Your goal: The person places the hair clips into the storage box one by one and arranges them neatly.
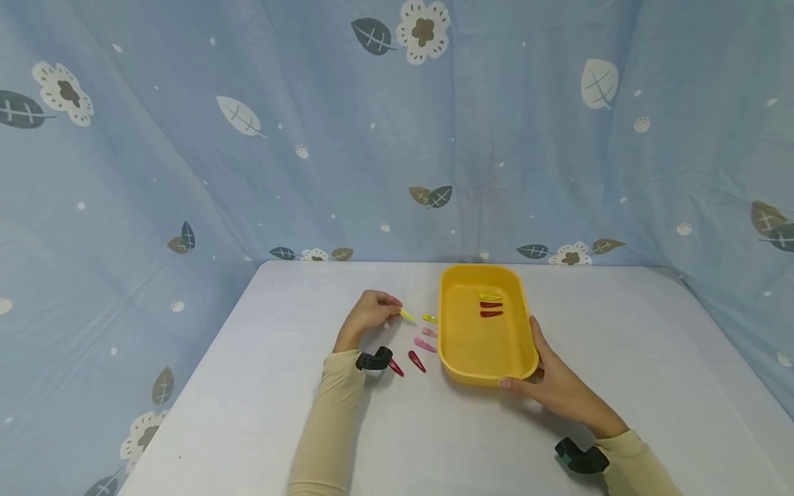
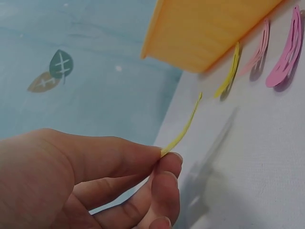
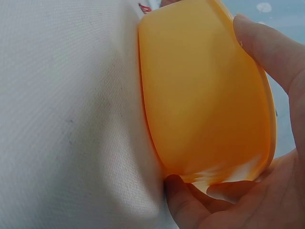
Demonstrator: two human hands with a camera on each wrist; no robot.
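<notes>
Pinching yellow hair clip [image 1: 407, 316] in left hand [image 1: 369, 313], right hand [image 1: 558, 388] gripping tray [image 1: 484, 350]

White table [image 1: 459, 441], yellow tray [image 1: 474, 351] on it; yellow, pink, red hair clips [image 1: 424, 344] alongside

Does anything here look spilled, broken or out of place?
Nothing really stands out. I see no spill or break. The tray holds three clips lying nearly parallel. Two red clips on the table slant more steeply than their neighbours, which hardly seems odd.
</notes>
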